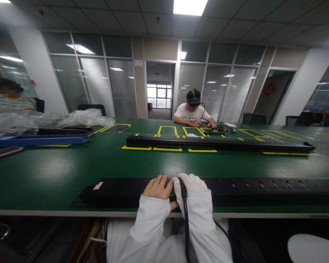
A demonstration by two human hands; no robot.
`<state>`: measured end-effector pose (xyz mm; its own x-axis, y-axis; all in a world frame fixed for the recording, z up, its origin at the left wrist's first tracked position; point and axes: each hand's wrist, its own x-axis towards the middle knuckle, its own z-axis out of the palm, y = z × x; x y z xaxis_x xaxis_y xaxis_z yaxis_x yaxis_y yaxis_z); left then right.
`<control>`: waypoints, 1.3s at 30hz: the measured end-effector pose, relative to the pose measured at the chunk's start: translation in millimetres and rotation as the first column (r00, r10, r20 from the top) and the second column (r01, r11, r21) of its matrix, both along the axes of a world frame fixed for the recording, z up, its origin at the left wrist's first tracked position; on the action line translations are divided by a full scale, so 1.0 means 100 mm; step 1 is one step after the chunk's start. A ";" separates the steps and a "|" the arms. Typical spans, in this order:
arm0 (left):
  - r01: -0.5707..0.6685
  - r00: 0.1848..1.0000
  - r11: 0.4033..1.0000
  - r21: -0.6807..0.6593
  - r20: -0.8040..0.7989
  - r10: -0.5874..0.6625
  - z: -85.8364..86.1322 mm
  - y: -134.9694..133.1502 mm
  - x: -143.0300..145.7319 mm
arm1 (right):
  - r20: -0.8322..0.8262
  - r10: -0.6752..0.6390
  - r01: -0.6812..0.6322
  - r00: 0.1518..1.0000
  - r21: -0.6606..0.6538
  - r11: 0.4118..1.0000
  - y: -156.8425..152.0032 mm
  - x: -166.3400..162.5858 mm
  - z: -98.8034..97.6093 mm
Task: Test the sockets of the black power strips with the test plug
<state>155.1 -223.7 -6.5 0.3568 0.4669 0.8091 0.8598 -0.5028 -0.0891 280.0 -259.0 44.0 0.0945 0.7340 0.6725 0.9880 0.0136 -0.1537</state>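
Note:
A long black power strip (263,188) with red switches lies along the near edge of the green table (71,171). My left hand (157,187), bare with a white sleeve, rests on top of the strip, fingers together and curled over it. My right hand (192,184), in a white glove, presses on the strip right beside the left. A black cable (185,219) runs from between my hands down over the right sleeve toward my lap.
A second long black power strip (216,143) lies across the table's middle amid yellow tape outlines. A blue rail (38,140) and crumpled clear plastic (79,118) sit at left, a phone (4,152) nearby. One person sits opposite, another at far left.

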 end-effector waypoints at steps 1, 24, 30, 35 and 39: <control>-0.001 1.000 1.000 0.000 -0.007 0.001 0.00 0.00 0.00 | 0.003 0.001 -0.001 1.000 0.003 1.000 0.00 0.00 0.00; -0.008 1.000 1.000 -0.009 -0.016 0.008 -0.01 0.00 -0.01 | -0.026 0.026 -0.026 0.999 0.012 1.000 0.00 0.01 -0.01; -0.011 1.000 1.000 -0.004 -0.020 0.011 0.00 0.00 0.00 | -0.027 0.022 -0.022 0.999 0.010 1.000 0.00 0.00 -0.01; -0.007 1.000 1.000 -0.023 -0.013 0.006 0.02 -0.01 0.00 | -0.017 0.061 -0.061 0.998 -0.064 0.996 0.02 0.05 0.01; -0.016 1.000 0.999 -0.034 0.010 0.017 0.02 -0.02 0.01 | 0.006 0.206 -0.202 0.979 -0.166 0.965 0.04 0.12 0.13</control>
